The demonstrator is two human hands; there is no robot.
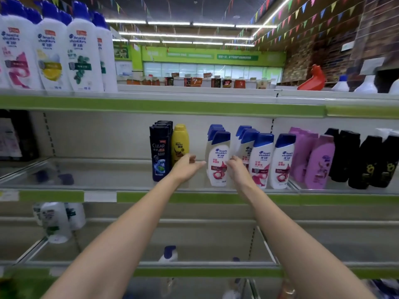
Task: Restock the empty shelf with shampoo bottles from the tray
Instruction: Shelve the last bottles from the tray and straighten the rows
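1. Nearest the camera are two bare forearms, reaching up and forward to the middle shelf (151,188); both hands work at the same spot, which suggests one bottle is being set and squared up rather than two carried.
2. The right hand (236,168) has its fingers curled against the lower right side of the front white shampoo bottle (218,160); they appear to pinch its edge, probably to steady it upright.
3. The left hand (187,166) lies just left of that bottle, fingers loosely extended toward it and holding nothing; whether the tips touch the bottle cannot be told. It likely guides the bottle into line.
4. That bottle stands upright at the shelf front, label outward, with matching blue-capped bottles behind it, so it fronts a row.
5. Outward: a yellow bottle (180,143) and dark blue Clear bottles (159,152) stand to the left, more white bottles (260,160) and purple bottles (317,162) to the right.
6. The shelf stretch further left is bare, so restocking seems unfinished. The tray is not in view.
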